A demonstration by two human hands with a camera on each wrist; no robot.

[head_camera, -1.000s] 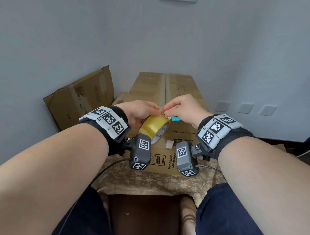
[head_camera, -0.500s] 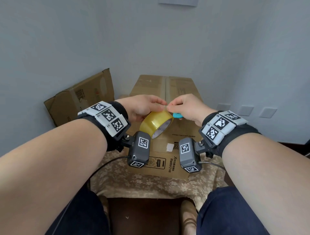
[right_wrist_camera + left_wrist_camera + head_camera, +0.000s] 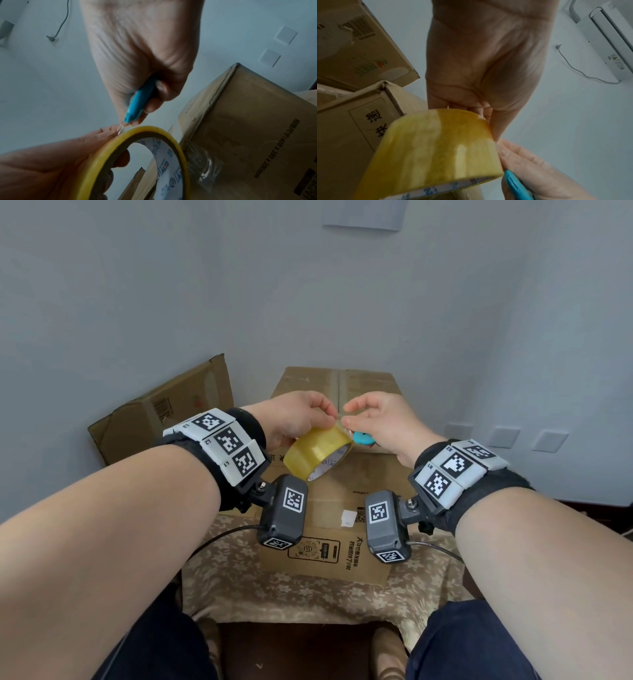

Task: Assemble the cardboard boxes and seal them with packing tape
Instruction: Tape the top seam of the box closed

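The left hand holds the roll of packing tape in the air, fingers hooked through the core and thumb on the yellow outer wrap, at about 12 o'clock from the person's lap and just above the near edge of the assembled cardboard box. The right hand meets it from the 3 o'clock side, its lower fingers curled round a blue cutter while thumb and forefinger pick at the top of the roll, where a thin clear sliver of tape end seems to be lifting. The likeliest trouble is that this end, barely raised, slips from the pinch and settles back onto the roll, since it is nearly invisible against the wrap and there is very little to catch hold of. Picking at one corner could also split the tape into a narrow strip instead of freeing the full width. The cutter is a second worry: its tip points toward the left fingertips, close beside them, and whether a blade is out cannot be told, so a slip could nick a finger or score the roll. The roll hangs unsupported and tilted, so a hard tug might twist it in the left grip. The box's top seam appears taped already; a second box waits at 10 o'clock.
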